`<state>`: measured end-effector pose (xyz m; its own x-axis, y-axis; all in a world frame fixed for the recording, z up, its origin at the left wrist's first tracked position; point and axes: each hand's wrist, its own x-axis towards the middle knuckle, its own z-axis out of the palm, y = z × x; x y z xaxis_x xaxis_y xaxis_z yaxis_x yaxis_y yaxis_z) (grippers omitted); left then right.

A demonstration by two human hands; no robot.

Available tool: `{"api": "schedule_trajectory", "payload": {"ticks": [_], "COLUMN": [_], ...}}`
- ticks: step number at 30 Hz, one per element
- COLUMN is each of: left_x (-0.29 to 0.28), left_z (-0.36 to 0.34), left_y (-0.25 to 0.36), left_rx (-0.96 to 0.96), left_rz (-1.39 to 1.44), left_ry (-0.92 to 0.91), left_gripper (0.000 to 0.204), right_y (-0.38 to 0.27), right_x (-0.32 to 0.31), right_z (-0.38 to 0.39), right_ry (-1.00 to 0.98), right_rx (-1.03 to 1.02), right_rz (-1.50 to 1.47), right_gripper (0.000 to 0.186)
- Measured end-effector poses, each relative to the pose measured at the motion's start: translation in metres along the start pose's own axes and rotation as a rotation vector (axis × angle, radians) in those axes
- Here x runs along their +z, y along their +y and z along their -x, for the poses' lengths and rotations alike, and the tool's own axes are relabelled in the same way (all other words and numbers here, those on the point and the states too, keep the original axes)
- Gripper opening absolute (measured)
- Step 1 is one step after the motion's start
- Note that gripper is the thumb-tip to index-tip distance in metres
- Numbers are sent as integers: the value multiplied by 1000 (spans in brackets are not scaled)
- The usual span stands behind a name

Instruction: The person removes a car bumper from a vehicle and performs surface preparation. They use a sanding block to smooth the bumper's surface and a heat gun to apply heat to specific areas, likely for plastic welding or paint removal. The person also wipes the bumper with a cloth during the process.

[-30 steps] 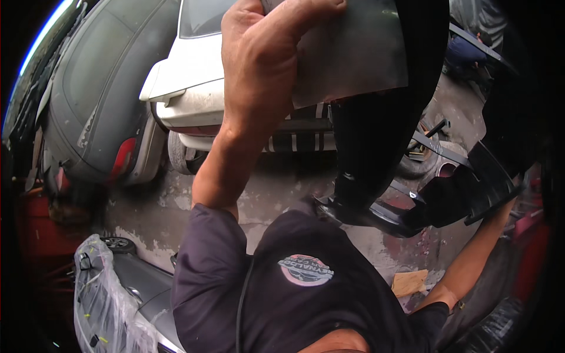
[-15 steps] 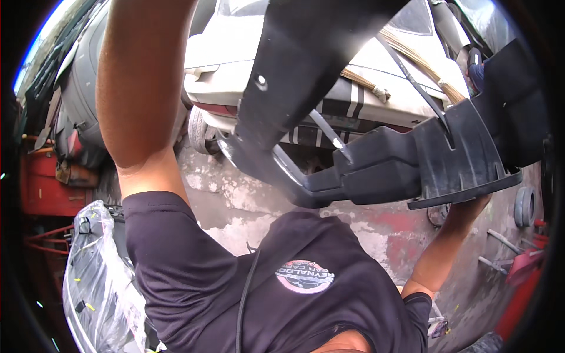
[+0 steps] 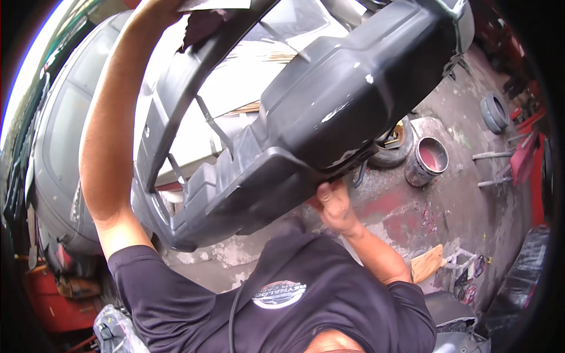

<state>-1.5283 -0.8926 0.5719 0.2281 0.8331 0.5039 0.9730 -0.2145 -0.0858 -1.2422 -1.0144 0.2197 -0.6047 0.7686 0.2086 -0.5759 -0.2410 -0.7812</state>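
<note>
A large black plastic car bumper (image 3: 338, 100), scuffed with white flecks, is held up tilted across the middle, rising to the upper right. My left hand (image 3: 168, 10) is raised at the top edge, its fingers mostly out of view, at the bumper's upper arm beside a pale sheet (image 3: 215, 3) and a torn dark piece (image 3: 200, 26). My right hand (image 3: 335, 203) grips the bumper's lower edge from below, thumb showing and the other fingers largely hidden.
A white car (image 3: 229, 76) stands behind the bumper, a dark grey car (image 3: 65, 153) at the left. On the stained floor at the right are a bucket of pink liquid (image 3: 426, 159), tyres (image 3: 494, 112), metal stands (image 3: 494, 156) and a board (image 3: 426, 262). Plastic-wrapped parts (image 3: 112, 329) lie lower left.
The bumper has swung round, showing more of its broad face and slanting up to the right. My right hand has moved left to its lower middle. My left arm has stayed raised, shifting left.
</note>
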Motion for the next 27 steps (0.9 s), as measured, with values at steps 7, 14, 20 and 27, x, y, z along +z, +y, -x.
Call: {"api": "schedule_trajectory", "payload": {"ticks": [7, 14, 20, 27], "left_x": [64, 156, 162, 155], "left_z": [-16, -41, -34, -37], "left_y": [33, -91, -94, -100], "left_rx": [-262, -613, -700, -682], "left_rz": [1386, 948, 836, 842], "left_ry": [0, -185, -275, -233], "left_gripper": [33, 30, 44, 42], "right_y": [12, 11, 21, 21], "right_x": [8, 49, 44, 35], "right_z": [-20, -35, -40, -36], "right_ry": [64, 61, 56, -51], "right_rx": [38, 168, 191, 212], "right_rz": [-81, -162, -174, -212], "right_gripper": [68, 62, 57, 55]}}
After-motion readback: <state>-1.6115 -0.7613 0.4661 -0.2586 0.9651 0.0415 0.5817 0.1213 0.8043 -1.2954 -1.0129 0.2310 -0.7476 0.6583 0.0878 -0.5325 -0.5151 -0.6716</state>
